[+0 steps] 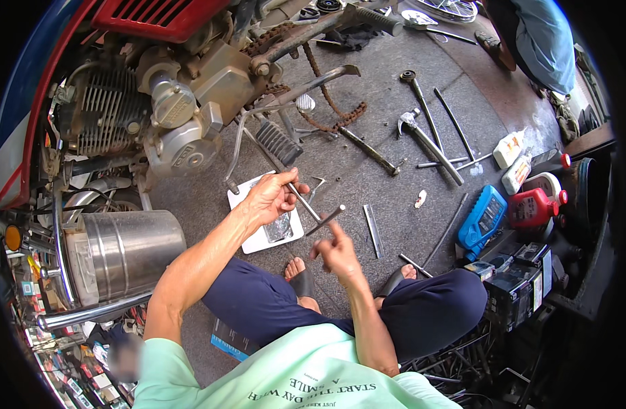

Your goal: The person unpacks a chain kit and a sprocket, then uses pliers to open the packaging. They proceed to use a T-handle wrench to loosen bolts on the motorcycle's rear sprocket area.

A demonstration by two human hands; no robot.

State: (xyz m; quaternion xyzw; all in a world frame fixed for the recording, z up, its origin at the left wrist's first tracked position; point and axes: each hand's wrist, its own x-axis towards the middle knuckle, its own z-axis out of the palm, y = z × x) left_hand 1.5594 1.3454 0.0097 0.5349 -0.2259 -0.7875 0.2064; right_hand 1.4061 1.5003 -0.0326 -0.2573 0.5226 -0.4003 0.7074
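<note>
My left hand [275, 198] is closed round the shaft of a T-handle wrench [304, 202]. The shaft runs up and left past a ribbed rubber footpeg [279, 142] on the motorcycle [190, 88]; I cannot tell whether its far end touches anything. The wrench's crossbar points toward me, close to my right hand [339, 253]. That hand has its index finger stretched toward the bar and its other fingers partly bent, gripping nothing; whether the fingertip touches the bar is unclear. Under my left wrist lies a white tray [255, 242] with a dark flat item on it.
A hammer [432, 146], a ratchet wrench [424, 102] and several rods lie ahead on the right. A rusty chain [326, 92] hangs from the motorcycle. Blue [483, 219] and red [531, 208] bottles and batteries [517, 286] stand at right. Another person [541, 48] is at far right.
</note>
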